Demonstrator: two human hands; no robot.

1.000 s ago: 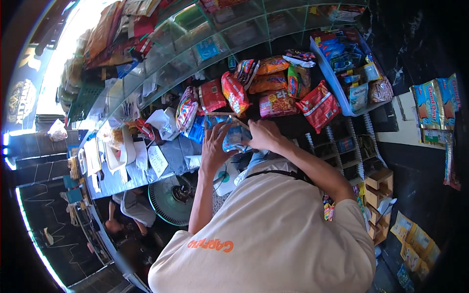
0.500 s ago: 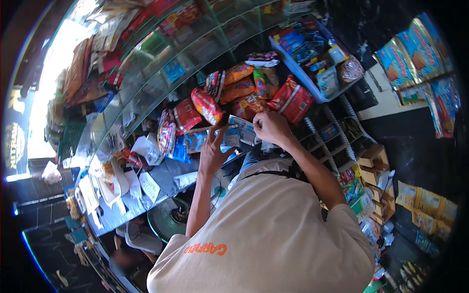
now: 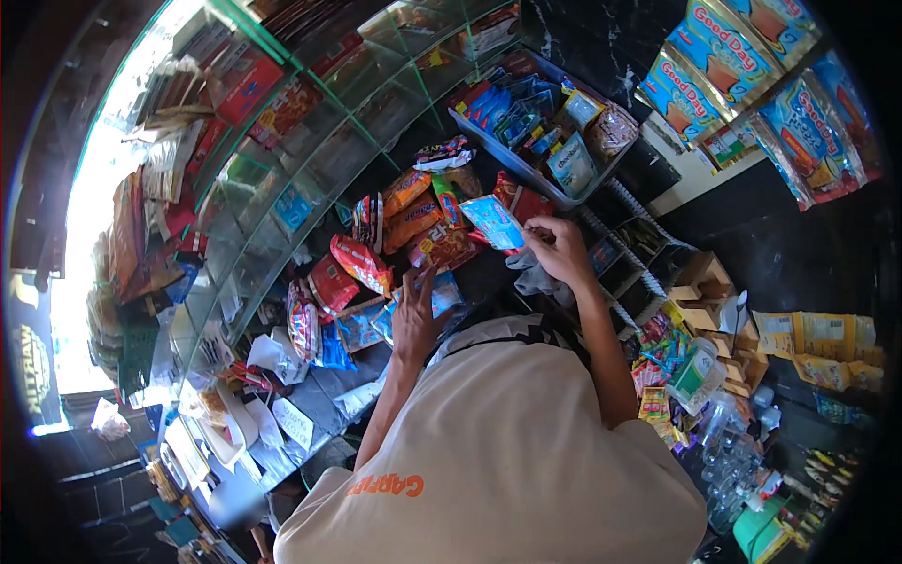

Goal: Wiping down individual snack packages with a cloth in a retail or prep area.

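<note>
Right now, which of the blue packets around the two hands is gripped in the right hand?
The flat light-blue packet, its end pinched by the right hand. The other blue packets sit lower and further left, around the left hand.

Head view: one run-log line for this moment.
left hand: at blue packs | right hand: gripping flat blue packet by edge | nearby: red snack bags, blue tub

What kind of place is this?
Probably a little snack shop or kiosk: there's a pile of colourful packets, a pale blue tub full of sachets, and big blue-and-gold packets at the upper right.
</note>
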